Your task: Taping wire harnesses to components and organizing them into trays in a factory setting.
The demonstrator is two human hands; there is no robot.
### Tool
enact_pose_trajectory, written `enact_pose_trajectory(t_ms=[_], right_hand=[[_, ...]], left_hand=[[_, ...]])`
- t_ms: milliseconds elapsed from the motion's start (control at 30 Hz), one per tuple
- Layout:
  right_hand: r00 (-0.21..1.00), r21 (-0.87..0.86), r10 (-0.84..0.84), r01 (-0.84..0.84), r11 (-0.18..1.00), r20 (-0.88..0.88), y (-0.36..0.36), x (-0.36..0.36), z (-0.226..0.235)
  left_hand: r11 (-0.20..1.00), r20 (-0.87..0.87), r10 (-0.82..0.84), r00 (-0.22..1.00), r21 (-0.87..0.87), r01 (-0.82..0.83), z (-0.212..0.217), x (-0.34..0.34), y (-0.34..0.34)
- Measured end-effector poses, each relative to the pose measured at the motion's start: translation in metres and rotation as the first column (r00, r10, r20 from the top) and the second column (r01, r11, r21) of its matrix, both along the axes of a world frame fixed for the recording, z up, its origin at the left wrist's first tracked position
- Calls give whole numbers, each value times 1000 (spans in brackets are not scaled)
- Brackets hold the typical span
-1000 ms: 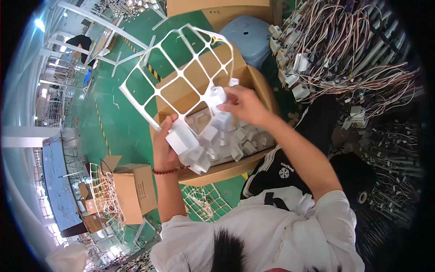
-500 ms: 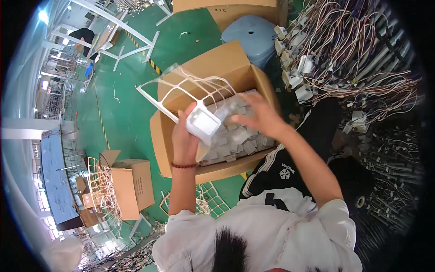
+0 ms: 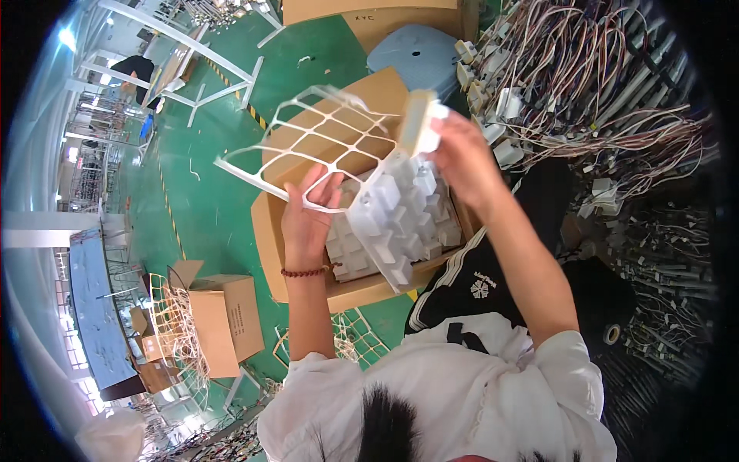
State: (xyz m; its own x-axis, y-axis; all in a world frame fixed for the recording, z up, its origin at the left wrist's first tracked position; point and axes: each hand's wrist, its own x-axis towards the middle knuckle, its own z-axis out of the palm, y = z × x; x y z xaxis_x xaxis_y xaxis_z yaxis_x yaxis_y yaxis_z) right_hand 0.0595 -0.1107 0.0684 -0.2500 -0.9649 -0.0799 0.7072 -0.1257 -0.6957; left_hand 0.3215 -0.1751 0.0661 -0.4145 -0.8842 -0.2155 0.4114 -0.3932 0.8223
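Observation:
My left hand (image 3: 308,219) grips the near edge of a white plastic lattice frame (image 3: 308,146) with diamond-shaped openings, held up over an open cardboard box (image 3: 292,246). My right hand (image 3: 462,158) holds a small white plastic housing (image 3: 419,123) at the frame's right end. A row of white plastic housings (image 3: 396,212) still hangs from the frame, slanting down between my hands. More white housings (image 3: 350,258) lie inside the box under them. A bead bracelet circles my left wrist.
Bundles of coloured wire harnesses (image 3: 585,85) cover the surface at right. A grey-blue stool (image 3: 416,50) stands beyond the box. A smaller cardboard box (image 3: 223,319) with empty white lattice frames (image 3: 173,319) sits on the green floor at left; more frames (image 3: 350,339) lie by my knees.
The lattice frame has been lifted and tilted flat again above the box. My right hand moved up to the frame's right end, now holding one housing there.

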Motion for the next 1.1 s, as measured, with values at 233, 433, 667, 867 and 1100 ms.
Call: enact_pose_trajectory(t_ms=[233, 433, 667, 867, 1100], right_hand=[[248, -40, -10, -116, 992, -969, 35, 3, -79], [543, 173, 282, -243, 954, -791, 38, 81, -48], [469, 272, 271, -68, 960, -841, 32, 90, -31], [38, -73, -74, 35, 997, -997, 39, 88, -30], [67, -57, -50, -111, 992, -996, 52, 82, -27]], left_hand=[[984, -241, 109, 964, 160, -72, 21, -29, 13], [970, -364, 127, 923, 239, -39, 34, -48, 18], [981, 160, 174, 972, -118, -156, 33, -36, 19], [998, 164, -6, 986, 63, -5, -11, -40, 64], [987, 263, 72, 962, 118, -106, -47, -20, 43]])
